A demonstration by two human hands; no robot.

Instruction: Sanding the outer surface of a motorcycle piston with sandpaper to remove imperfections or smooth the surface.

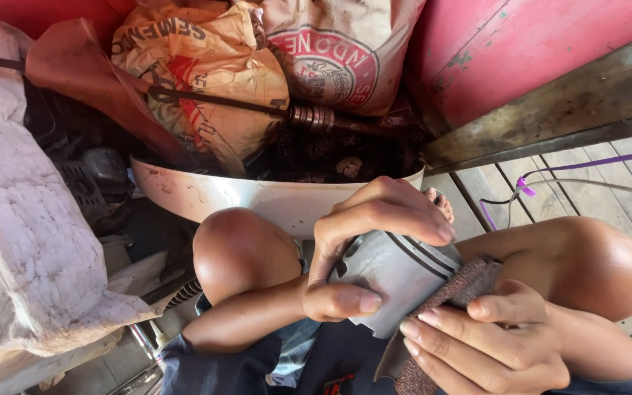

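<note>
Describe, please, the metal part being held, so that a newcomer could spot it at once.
Look between the person's two bare knees, low in the head view. There the left hand wraps a grey metal piston, while the right hand presses a strip of dark reddish sandpaper against its side. It is the only smooth, shiny cylinder there, ringed with grooves near one end.

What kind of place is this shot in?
Probably an informal repair shed, maybe for motorcycles. The left hand grips a grey metal piston, the right hand presses coarse brown sandpaper on it; printed paper sacks and weathered wooden floor planks surround it.
</note>
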